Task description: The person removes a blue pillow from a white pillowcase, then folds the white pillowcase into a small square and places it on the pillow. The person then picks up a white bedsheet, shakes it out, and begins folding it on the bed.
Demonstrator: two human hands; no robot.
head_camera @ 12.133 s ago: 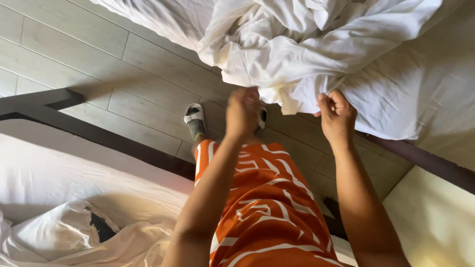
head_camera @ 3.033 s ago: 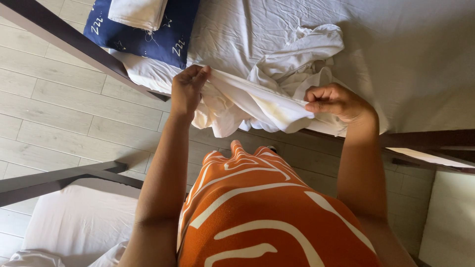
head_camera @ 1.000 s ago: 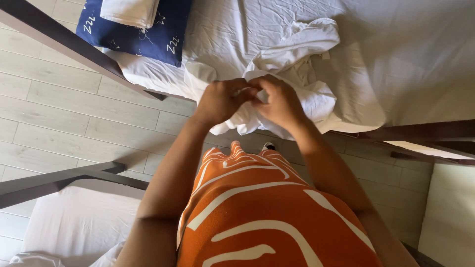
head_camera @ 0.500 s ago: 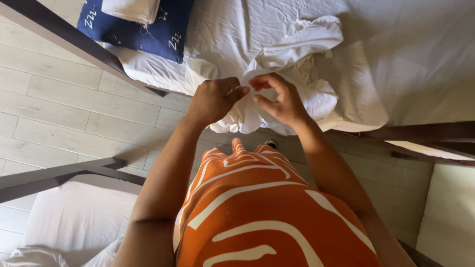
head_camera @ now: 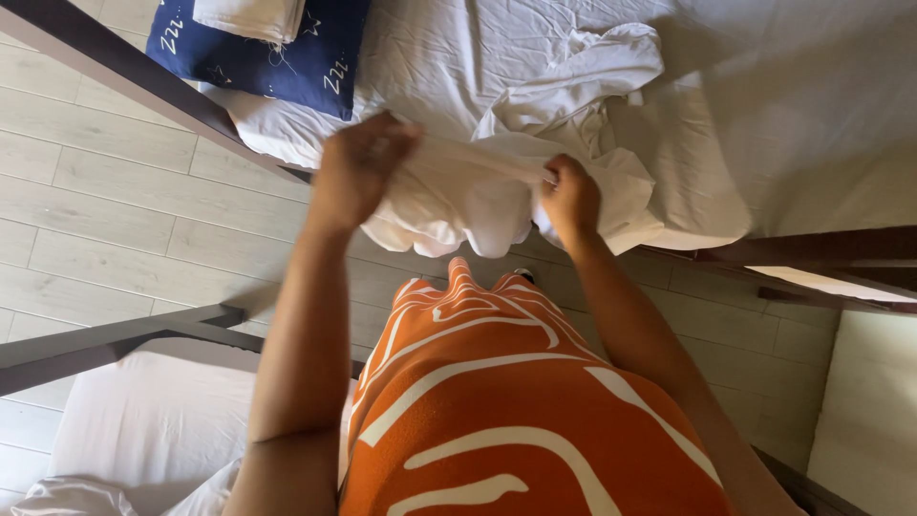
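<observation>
Two bare hands, held apart, each grip the same white cloth. The left hand (head_camera: 361, 164) is closed on its left end, raised a little higher; the right hand (head_camera: 570, 196) is closed on its right end. The white cloth (head_camera: 458, 196) stretches between them, its long axis running left to right across the body, and its middle sags in a bunch below the hands. It hangs at the near edge of a bed (head_camera: 802, 124), partly over the wooden floor (head_camera: 105, 210). Neither hand is nearer than the other; both already hold it.

One crumpled white sheet (head_camera: 583, 72) lies on the bed just beyond the hands. One dark blue pillow (head_camera: 258, 62) sits toward the bed's far left corner, with one folded white cloth (head_camera: 250, 14) on top.
</observation>
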